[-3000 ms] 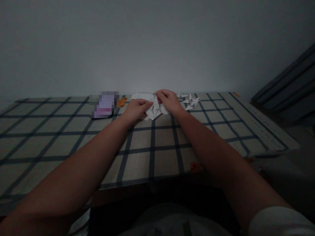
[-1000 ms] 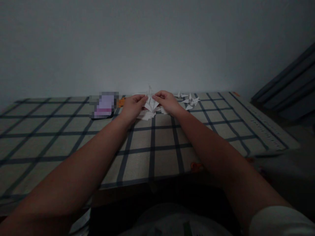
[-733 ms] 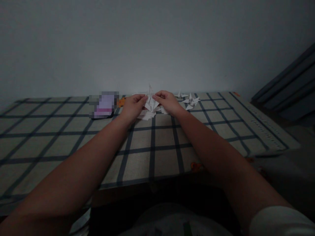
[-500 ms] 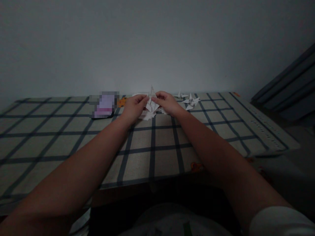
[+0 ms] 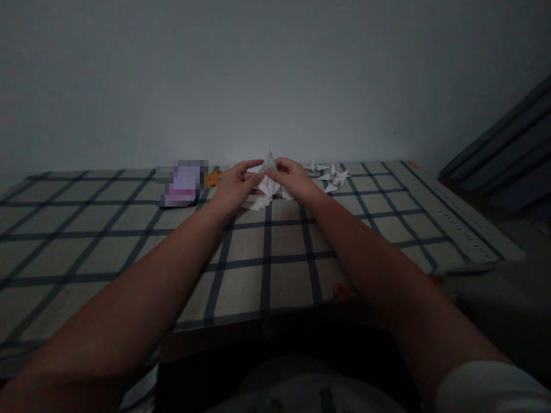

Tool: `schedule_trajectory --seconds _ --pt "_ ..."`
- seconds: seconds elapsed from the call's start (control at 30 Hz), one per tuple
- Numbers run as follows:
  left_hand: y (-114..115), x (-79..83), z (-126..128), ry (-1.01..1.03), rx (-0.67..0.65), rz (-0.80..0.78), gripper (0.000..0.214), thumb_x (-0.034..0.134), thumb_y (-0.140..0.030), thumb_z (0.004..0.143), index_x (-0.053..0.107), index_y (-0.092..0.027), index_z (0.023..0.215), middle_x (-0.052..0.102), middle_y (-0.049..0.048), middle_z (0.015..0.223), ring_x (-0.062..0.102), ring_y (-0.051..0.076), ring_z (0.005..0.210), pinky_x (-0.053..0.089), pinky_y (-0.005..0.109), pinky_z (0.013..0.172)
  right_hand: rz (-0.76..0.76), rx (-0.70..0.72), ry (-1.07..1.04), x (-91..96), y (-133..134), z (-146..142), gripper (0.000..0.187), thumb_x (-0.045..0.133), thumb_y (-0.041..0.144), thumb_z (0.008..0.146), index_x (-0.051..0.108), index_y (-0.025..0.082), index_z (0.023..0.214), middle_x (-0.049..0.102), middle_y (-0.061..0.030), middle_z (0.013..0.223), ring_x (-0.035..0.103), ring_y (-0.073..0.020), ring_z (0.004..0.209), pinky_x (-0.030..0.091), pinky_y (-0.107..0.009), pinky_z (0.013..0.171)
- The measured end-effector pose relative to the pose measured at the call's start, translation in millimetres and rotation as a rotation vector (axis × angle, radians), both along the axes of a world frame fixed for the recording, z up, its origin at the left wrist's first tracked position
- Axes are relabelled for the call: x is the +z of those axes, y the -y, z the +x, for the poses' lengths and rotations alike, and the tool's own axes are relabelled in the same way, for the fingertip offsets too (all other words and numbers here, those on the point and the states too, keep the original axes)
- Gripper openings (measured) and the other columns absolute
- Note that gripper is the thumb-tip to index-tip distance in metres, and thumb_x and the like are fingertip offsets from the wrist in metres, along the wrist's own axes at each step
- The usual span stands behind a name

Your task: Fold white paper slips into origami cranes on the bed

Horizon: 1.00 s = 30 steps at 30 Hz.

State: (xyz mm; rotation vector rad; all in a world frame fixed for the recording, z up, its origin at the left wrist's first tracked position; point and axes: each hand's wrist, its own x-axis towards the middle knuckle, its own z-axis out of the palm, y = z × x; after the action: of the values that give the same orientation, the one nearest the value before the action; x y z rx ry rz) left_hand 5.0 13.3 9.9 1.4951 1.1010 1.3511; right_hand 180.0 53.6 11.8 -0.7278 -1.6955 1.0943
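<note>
Both of my arms reach far across a table with a checked cloth [image 5: 267, 258]. My left hand [image 5: 235, 186] and my right hand [image 5: 293, 179] pinch a small folded white paper figure [image 5: 268, 178] between their fingertips, lifted a little above the cloth near the wall. One pointed tip of the figure sticks up between the hands. A low stack of white paper sheets [image 5: 258, 201] lies directly under the hands.
Several finished white paper figures [image 5: 332, 178] lie to the right of my right hand. A phone with a blurred screen [image 5: 181, 184] rests to the left, beside a small orange object [image 5: 212, 179]. A plain wall rises right behind. The table's right edge borders dark slats [image 5: 499, 155].
The paper figure, pressed flat on the stack three seconds ago, has been lifted. Over the last second my fingertips shifted on it and its upright tip moved slightly right.
</note>
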Motion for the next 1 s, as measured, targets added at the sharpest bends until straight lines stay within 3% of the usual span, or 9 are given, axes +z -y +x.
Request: schedule_trajectory --seconds 0.23,0.5,0.63,0.77,0.87,1.0 --pt "4 4.0 5 0.112 -0.039 -0.116 0.059 0.077 -0.029 0.082 0.061 -0.020 0.138 0.073 0.0036 0.084 0.069 0.015 0.070 0.061 0.029 0.071 -0.026 -0.061 -0.011 3.5 3 0 0.024 0.076 0.040 0.082 0.063 0.020 0.085 0.064 -0.0003 0.083 0.056 -0.0149 0.080 0.047 -0.028 0.075" --pt "0 -2.9 4 0.073 -0.031 -0.103 0.060 0.081 -0.031 0.078 0.065 -0.019 0.135 0.061 -0.0041 0.061 0.061 0.012 0.053 0.053 0.023 0.059 0.010 -0.067 -0.037 -0.6 0 -1 0.035 0.078 0.051 0.079 0.063 0.020 0.087 0.064 0.0003 0.083 0.057 -0.0146 0.079 0.047 -0.028 0.074" --pt "1 -2.9 8 0.161 -0.038 -0.150 0.058 0.081 -0.026 0.079 0.064 -0.019 0.135 0.068 -0.0015 0.071 0.064 0.012 0.058 0.056 0.025 0.063 0.003 -0.088 -0.033 1.4 2 -1 0.034 0.078 0.051 0.079 0.062 0.021 0.085 0.063 0.0004 0.082 0.056 -0.0144 0.079 0.046 -0.027 0.073" --pt "6 2.3 12 0.300 -0.127 -0.222 0.046 0.075 -0.024 0.087 0.063 -0.022 0.131 0.075 0.0042 0.099 0.072 0.014 0.077 0.062 0.028 0.072 0.000 -0.131 -0.039 5.4 6 -1 0.032 0.077 0.048 0.080 0.061 0.020 0.082 0.058 0.0015 0.076 0.053 -0.0135 0.075 0.045 -0.026 0.069" --pt "11 7.3 14 0.334 -0.227 -0.307 0.031 0.069 -0.023 0.093 0.062 -0.021 0.123 0.074 0.0049 0.097 0.075 0.015 0.077 0.063 0.026 0.070 0.020 -0.151 -0.051 6.5 7 -1 0.033 0.077 0.049 0.081 0.060 0.020 0.081 0.058 0.0013 0.076 0.054 -0.0140 0.075 0.046 -0.027 0.071" --pt "13 8.7 15 0.317 -0.267 -0.371 0.013 0.066 -0.023 0.097 0.060 -0.018 0.108 0.074 0.0060 0.089 0.074 0.012 0.071 0.062 0.021 0.069 0.004 -0.157 -0.035 5.3 6 -1 0.038 0.075 0.056 0.082 0.060 0.021 0.083 0.058 0.0003 0.078 0.055 -0.0154 0.077 0.047 -0.027 0.069"
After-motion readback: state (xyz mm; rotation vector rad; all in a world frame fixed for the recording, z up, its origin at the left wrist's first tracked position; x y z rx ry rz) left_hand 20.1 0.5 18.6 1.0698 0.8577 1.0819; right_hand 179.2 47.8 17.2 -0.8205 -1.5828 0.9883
